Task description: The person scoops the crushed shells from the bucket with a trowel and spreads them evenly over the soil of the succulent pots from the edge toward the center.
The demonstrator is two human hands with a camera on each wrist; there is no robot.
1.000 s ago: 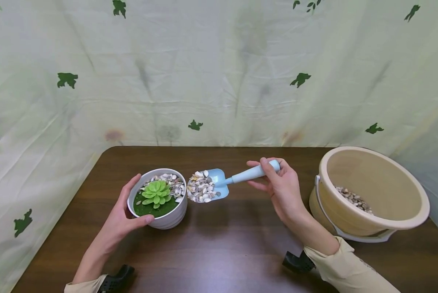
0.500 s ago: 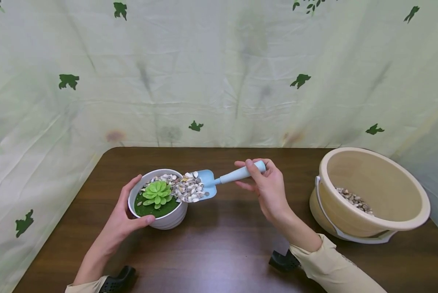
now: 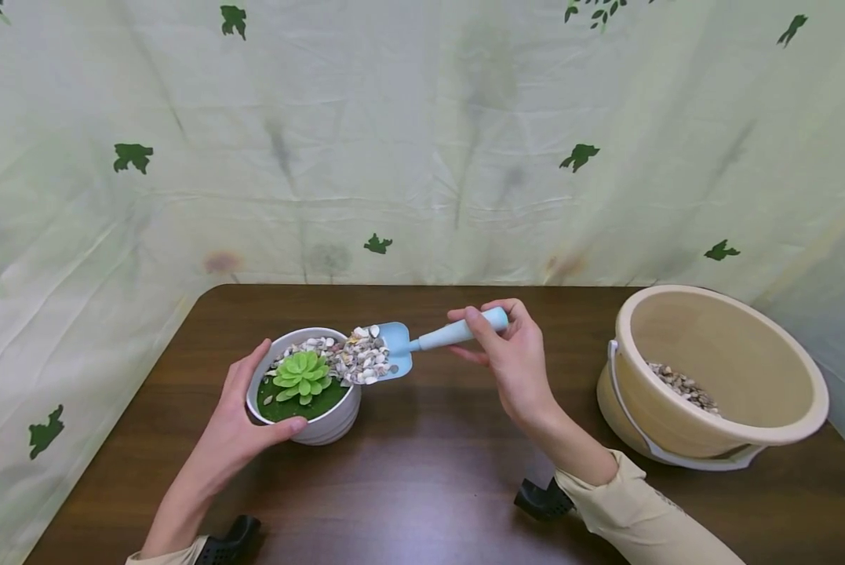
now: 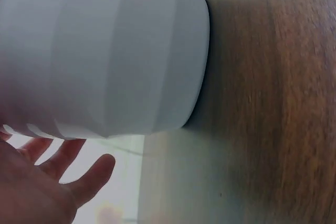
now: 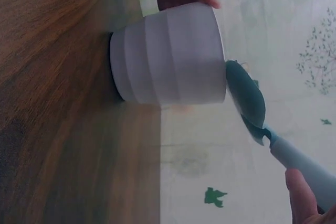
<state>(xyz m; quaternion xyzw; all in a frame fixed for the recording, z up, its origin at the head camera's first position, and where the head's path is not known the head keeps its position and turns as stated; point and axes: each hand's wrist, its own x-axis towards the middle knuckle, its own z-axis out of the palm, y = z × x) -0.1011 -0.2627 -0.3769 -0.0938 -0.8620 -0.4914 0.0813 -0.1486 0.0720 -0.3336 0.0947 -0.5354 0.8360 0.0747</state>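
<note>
A white flower pot (image 4: pixel 115 56) stands on the table, holding a green succulent (image 3: pixel 302 377) on a green mossy surface. Pale pebbles (image 3: pixel 316 345) lie along its far and right side. My left hand (image 3: pixel 242 424) grips the pot from the left, thumb at the near rim and fingers along the far left side. With my right hand (image 3: pixel 517 361) I hold a light blue trowel (image 3: pixel 397 345) by its handle. Its blade bears a heap of pebbles (image 3: pixel 364 359), and the tip overlaps the pot's right rim. In the right wrist view the blade tilts down toward the rim.
A beige bucket (image 3: pixel 704 306) with a lowered grey handle stands at the right of the brown table (image 3: pixel 422 486), some pebbles (image 3: pixel 683 386) inside. Behind the table hangs a pale curtain (image 3: pixel 422 141) with green leaf shapes.
My right hand has brought the loaded trowel leftward, from beside the pot to over its right rim, and the blade has risen slightly. The left hand stays on the pot.
</note>
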